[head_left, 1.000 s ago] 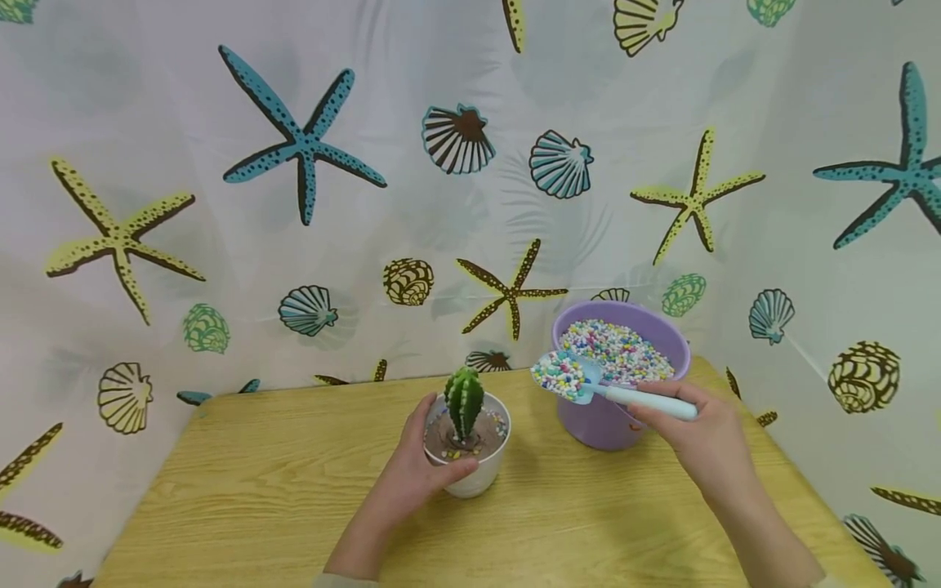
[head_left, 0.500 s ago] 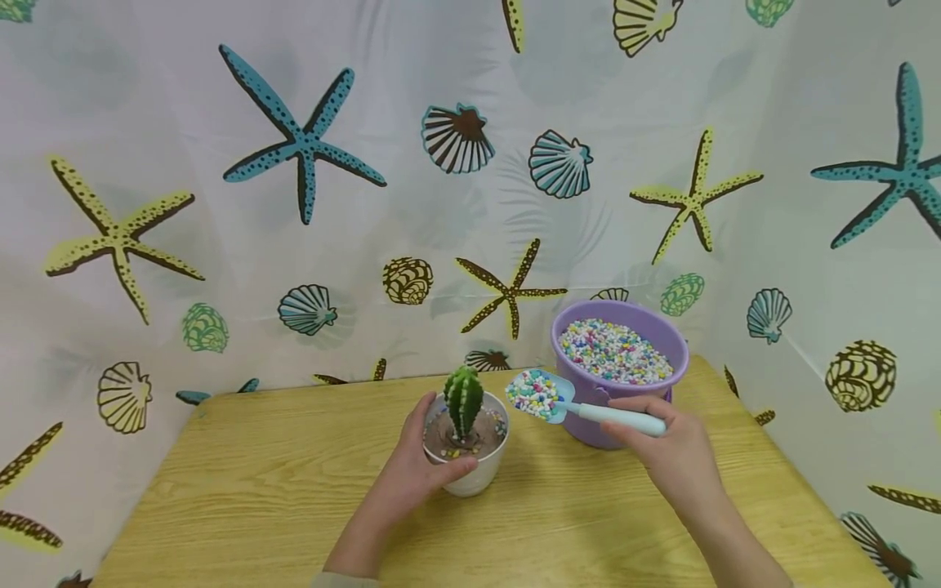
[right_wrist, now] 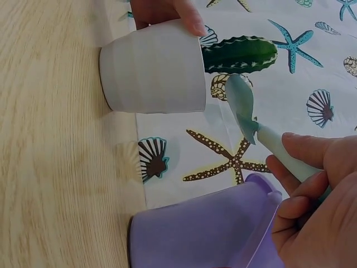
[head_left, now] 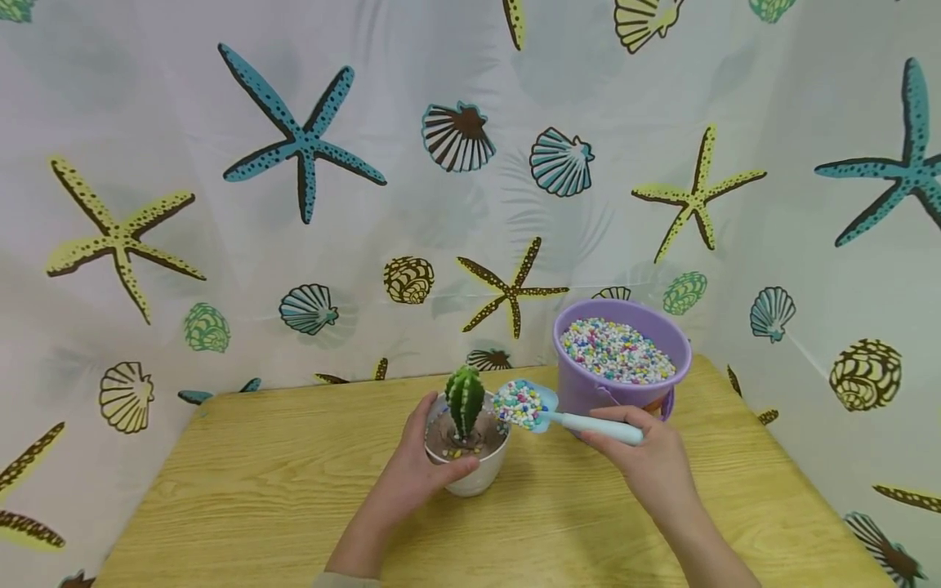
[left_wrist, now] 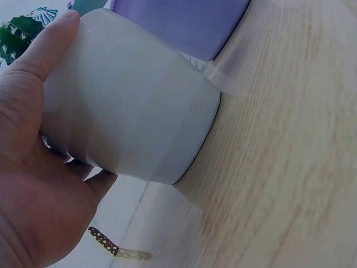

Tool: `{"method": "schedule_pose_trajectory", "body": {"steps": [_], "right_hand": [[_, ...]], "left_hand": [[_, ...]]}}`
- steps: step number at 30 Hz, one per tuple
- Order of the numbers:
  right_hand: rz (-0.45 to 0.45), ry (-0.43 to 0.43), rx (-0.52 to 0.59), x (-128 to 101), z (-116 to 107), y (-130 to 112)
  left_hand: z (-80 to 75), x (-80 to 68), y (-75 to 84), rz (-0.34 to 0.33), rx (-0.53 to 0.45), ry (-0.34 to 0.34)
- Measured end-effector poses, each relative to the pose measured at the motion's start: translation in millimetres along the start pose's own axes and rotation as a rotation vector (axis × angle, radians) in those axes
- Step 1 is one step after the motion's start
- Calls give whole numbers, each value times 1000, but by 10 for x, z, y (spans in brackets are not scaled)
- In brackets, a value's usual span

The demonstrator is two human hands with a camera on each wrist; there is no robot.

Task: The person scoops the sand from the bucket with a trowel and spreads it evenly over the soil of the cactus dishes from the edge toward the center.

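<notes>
A green cactus (head_left: 465, 400) stands in a white pot (head_left: 476, 478) on the table, with brown soil and a few coloured pebbles around its base. My left hand (head_left: 421, 465) grips the pot's left side, thumb along the near rim; the left wrist view shows fingers curled round the pot wall (left_wrist: 134, 100). In my right hand (head_left: 650, 457) is a light blue scoop (head_left: 595, 426), pinched by its handle. Small multicoloured pebbles (head_left: 519, 403) heap its blade, which overlaps the pot's right rim in the head view. The right wrist view shows the blade (right_wrist: 240, 103) beside the cactus.
A purple bucket (head_left: 588, 384) filled with the same coloured pebbles stands at the back right, its handle hanging down. The wooden table (head_left: 279, 482) meets a curtain (head_left: 353, 237) printed with starfish and shells at the back and right.
My right hand has carried the loaded scoop leftward and slightly down, from in front of the bucket to the pot's right rim. The left hand and pot have stayed in place.
</notes>
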State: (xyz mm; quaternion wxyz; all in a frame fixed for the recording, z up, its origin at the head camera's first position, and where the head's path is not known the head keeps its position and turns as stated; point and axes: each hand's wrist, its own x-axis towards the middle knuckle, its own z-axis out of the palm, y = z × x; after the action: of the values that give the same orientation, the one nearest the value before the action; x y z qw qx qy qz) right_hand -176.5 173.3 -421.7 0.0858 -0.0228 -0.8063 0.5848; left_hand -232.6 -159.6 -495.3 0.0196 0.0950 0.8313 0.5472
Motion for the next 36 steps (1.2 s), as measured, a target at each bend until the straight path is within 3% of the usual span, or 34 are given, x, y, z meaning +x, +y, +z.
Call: {"method": "schedule_pose_trajectory", "body": {"steps": [36], "right_hand": [[-147,7,-129,149,319,45]], "left_hand": [[-10,-9,43,-17,-5,6]]}}
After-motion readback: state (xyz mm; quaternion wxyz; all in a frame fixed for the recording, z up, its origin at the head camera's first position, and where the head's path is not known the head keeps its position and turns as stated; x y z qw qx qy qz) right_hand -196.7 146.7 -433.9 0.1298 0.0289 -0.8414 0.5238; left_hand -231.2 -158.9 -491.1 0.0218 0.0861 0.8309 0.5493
